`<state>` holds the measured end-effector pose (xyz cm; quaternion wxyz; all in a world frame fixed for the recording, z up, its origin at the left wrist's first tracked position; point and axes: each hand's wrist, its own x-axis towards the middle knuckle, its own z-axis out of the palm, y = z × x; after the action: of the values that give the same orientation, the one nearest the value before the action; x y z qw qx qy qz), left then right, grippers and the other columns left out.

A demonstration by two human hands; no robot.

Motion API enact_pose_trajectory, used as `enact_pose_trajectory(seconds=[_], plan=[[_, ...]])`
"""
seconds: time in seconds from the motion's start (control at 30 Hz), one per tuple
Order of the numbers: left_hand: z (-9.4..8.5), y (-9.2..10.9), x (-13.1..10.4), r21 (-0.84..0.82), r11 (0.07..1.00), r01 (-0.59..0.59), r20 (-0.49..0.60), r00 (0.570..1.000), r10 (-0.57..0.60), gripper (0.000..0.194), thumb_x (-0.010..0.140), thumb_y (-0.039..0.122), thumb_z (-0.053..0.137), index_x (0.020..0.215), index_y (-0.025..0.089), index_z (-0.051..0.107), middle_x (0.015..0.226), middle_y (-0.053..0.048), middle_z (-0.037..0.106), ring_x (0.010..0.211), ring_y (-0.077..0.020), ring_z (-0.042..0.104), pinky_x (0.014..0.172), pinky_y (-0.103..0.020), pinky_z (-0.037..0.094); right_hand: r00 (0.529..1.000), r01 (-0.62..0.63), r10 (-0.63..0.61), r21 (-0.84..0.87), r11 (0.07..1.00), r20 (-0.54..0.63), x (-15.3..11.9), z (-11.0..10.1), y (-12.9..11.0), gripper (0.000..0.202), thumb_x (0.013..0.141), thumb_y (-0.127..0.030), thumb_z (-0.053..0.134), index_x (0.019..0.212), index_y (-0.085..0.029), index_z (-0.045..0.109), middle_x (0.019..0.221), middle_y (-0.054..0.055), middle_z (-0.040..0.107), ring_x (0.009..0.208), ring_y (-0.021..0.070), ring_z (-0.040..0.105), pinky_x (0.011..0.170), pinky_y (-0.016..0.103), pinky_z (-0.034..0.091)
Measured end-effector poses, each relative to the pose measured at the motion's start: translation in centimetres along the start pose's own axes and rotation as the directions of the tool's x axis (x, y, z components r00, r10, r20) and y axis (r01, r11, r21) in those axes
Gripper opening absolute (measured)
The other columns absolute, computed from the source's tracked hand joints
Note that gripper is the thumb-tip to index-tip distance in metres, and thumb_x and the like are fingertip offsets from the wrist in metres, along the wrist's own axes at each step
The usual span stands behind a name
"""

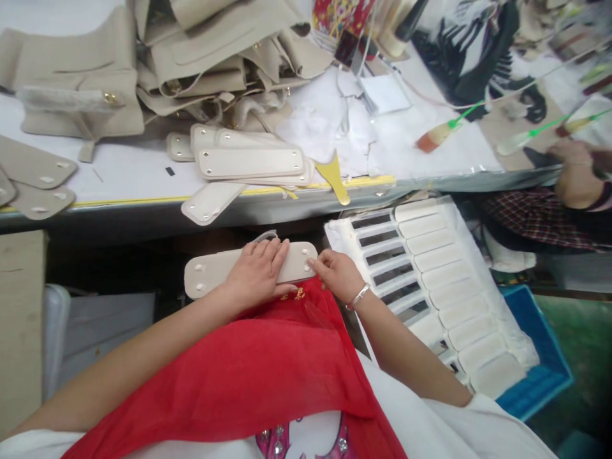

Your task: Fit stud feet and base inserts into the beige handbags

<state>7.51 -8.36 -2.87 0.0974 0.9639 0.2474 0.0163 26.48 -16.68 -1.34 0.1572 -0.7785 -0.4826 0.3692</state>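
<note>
Across my lap, on the red apron (282,357), lies a long beige piece with rounded ends (215,268); small white pads sit near both its ends. My left hand (258,268) rests flat over its middle, fingers stretched out. At its right end my right hand (337,274) is closed in a pinch beside a white pad; whatever is between those fingertips is too small to make out. Similar beige pieces with metal studs (251,160) are piled at the table edge ahead. A yellow forked tool (335,178) lies to the right of that pile.
Beige bag parts (215,57) are heaped at the back left of the table (325,127). To my right, rows of pale pieces (440,274) lie above a blue crate (535,357). A glue bottle with a green tip (437,134) lies further back. Another person's hand (574,156) shows at far right.
</note>
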Motion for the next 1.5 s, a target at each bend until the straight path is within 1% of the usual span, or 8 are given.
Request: enact_pose_trajectory(seconds=[0.17, 0.47, 0.73, 0.9, 1.07, 1.33, 1.43, 1.5], plan=[[0.3, 1.3, 1.6, -0.018, 0.999, 0.039, -0.028, 0.999, -0.040, 0.083, 0.077, 0.064, 0.047, 0.131, 0.002, 0.038, 0.123, -0.023, 0.049, 0.110, -0.0332, 0.045, 0.092, -0.043, 0.030, 1.000, 0.009, -0.010, -0.015, 1.000, -0.008, -0.1, -0.1, 0.4, 0.032, 0.087, -0.043, 0.046, 0.067, -0.018, 0.050, 0.056, -0.001, 0.057, 0.048, 0.0101, 0.051, 0.050, 0.022, 0.033], [0.7, 1.1, 1.7, -0.029, 0.999, 0.014, -0.067, 0.998, -0.016, 0.076, 0.080, 0.060, 0.044, 0.131, 0.004, 0.037, 0.122, -0.022, 0.050, 0.109, -0.0325, 0.046, 0.090, -0.043, 0.032, 0.997, 0.069, -0.075, -0.174, 0.982, -0.033, -0.3, -0.7, 0.1, 0.029, 0.087, -0.036, 0.045, 0.064, -0.019, 0.048, 0.056, -0.002, 0.053, 0.051, 0.0108, 0.047, 0.052, 0.023, 0.028], [0.8, 1.2, 2.0, -0.043, 0.999, 0.025, -0.081, 0.996, -0.028, 0.076, 0.078, 0.064, 0.043, 0.125, 0.004, 0.043, 0.115, -0.021, 0.053, 0.104, -0.0318, 0.049, 0.088, -0.042, 0.036, 0.985, 0.175, -0.165, -0.354, 0.919, 0.059, -0.1, -1.0, -1.1, 0.033, 0.090, -0.034, 0.038, 0.062, -0.018, 0.048, 0.060, 0.002, 0.057, 0.053, 0.0122, 0.048, 0.052, 0.026, 0.022], [0.8, 1.1, 1.8, -0.059, 0.998, 0.010, -0.071, 0.997, -0.014, 0.073, 0.079, 0.060, 0.047, 0.128, 0.007, 0.041, 0.120, -0.022, 0.051, 0.107, -0.0329, 0.048, 0.090, -0.045, 0.035, 0.982, 0.189, -0.175, -0.268, 0.945, 0.073, 0.1, -1.1, -0.4, 0.035, 0.089, -0.035, 0.038, 0.059, -0.018, 0.043, 0.056, -0.001, 0.053, 0.051, 0.0100, 0.045, 0.051, 0.024, 0.023], [1.1, 0.2, 1.4, -0.179, 0.984, -0.026, -0.142, 0.990, 0.000, 0.072, 0.077, 0.058, 0.052, 0.128, 0.008, 0.039, 0.122, -0.019, 0.052, 0.112, -0.0304, 0.047, 0.097, -0.043, 0.034, 0.991, 0.126, -0.114, -0.226, 0.966, 0.065, 0.3, -1.0, 0.4, 0.038, 0.089, -0.039, 0.038, 0.058, -0.018, 0.041, 0.053, -0.002, 0.049, 0.050, 0.0102, 0.044, 0.052, 0.024, 0.024], [0.1, 0.3, 2.7, -0.207, 0.976, 0.074, -0.008, 0.997, -0.077, 0.066, 0.065, 0.050, 0.065, 0.114, 0.010, 0.047, 0.112, -0.017, 0.055, 0.102, -0.0314, 0.050, 0.089, -0.043, 0.039, 0.988, 0.123, -0.100, -0.204, 0.971, 0.118, 0.7, -1.5, 0.6, 0.038, 0.089, -0.041, 0.041, 0.058, -0.019, 0.044, 0.054, -0.002, 0.051, 0.050, 0.0104, 0.045, 0.052, 0.024, 0.028], [0.2, 0.2, 3.0, -0.200, 0.977, 0.068, 0.004, 0.998, -0.068, 0.060, 0.065, 0.048, 0.063, 0.109, 0.009, 0.050, 0.108, -0.017, 0.056, 0.099, -0.0313, 0.051, 0.087, -0.042, 0.040, 0.992, 0.104, -0.086, -0.215, 0.971, 0.089, 1.1, -2.3, 1.0, 0.030, 0.083, -0.047, 0.050, 0.071, -0.020, 0.050, 0.062, -0.001, 0.055, 0.055, 0.0129, 0.050, 0.053, 0.025, 0.034], [0.3, 0.2, 3.0, -0.195, 0.979, 0.057, 0.003, 0.998, -0.058, 0.060, 0.065, 0.048, 0.063, 0.108, 0.008, 0.050, 0.106, -0.018, 0.056, 0.098, -0.0312, 0.051, 0.087, -0.042, 0.040, 0.970, 0.244, -0.237, -0.201, 0.949, 0.058, 1.6, -2.9, 1.3, 0.038, 0.075, -0.050, 0.059, 0.096, -0.019, 0.053, 0.084, 0.005, 0.062, 0.074, 0.0182, 0.057, 0.065, 0.029, 0.043]])
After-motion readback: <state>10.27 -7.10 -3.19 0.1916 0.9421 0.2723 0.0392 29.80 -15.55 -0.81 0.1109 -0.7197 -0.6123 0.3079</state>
